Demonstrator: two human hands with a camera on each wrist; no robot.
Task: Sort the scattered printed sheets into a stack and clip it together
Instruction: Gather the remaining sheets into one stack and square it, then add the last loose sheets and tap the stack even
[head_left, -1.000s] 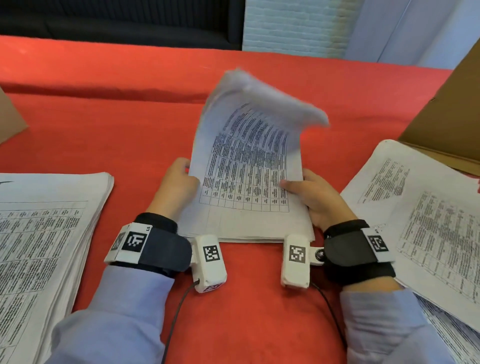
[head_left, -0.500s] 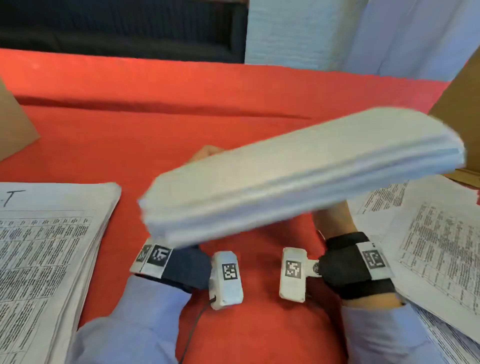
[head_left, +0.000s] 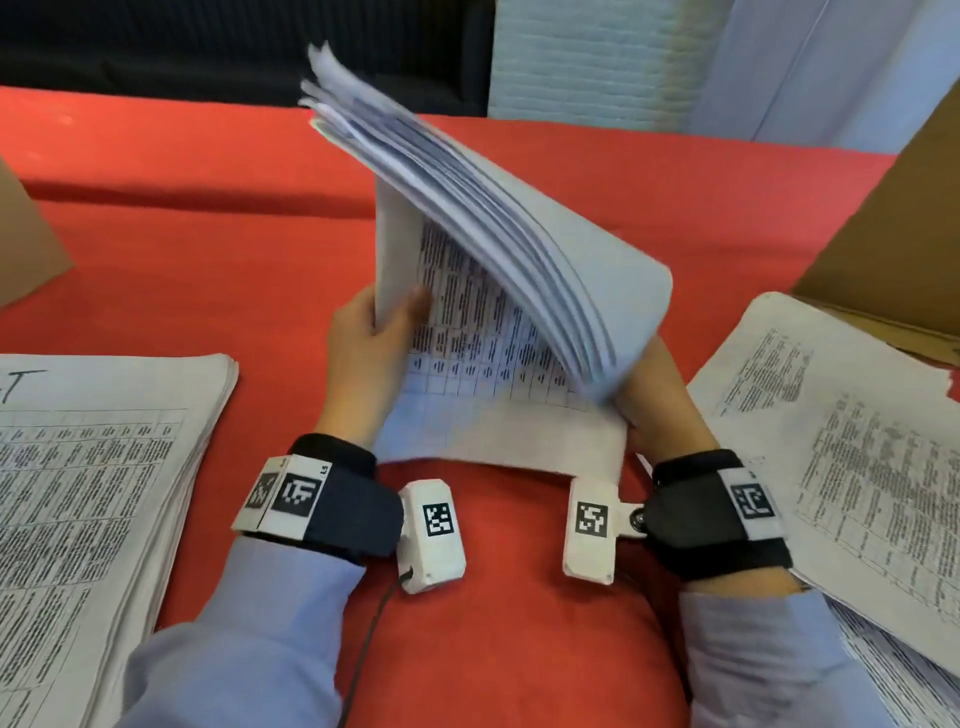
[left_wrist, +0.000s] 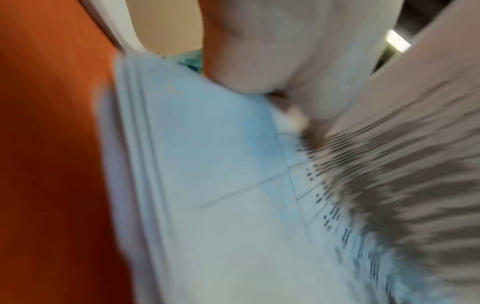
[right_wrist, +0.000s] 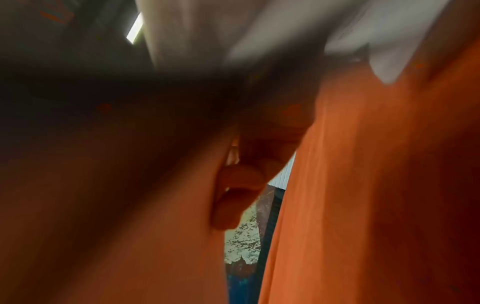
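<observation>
Mid-table, over the red cloth (head_left: 156, 218): a bundle of sheets (head_left: 493, 332) held off the surface between both hands, near edge sagging just above the wrist cameras. Left hand (head_left: 358, 353) pinches the bundle's left edge, thumb on the printed face, fingers behind. Right hand (head_left: 654, 395) holds the right edge low down; its fingers are hidden under the paper in the head view, and the right-wrist view is too dark and blurred to settle the grip beyond fingers curled against the underside. Upper sheets fan and curl over toward the right, far corners splayed and blurred. Edges not flush. Judgement: paper is light but the bundle is thick enough to have some weight; limp, bends freely, sheets slide over one another, so a loose pinch will let the fan spill. Best hold looks like both long edges, thumbs on top, then stand the bundle on one edge and tap it on the cloth to square it. No clip visible in any view. Another pile (head_left: 93, 493) lies flat at the left, looks squared; loose sheets (head_left: 831, 441) overlap askew at the right, partly under the right sleeve. Cardboard (head_left: 893, 234) stands behind them. Sorting looks partway done; clipping not yet possible.
</observation>
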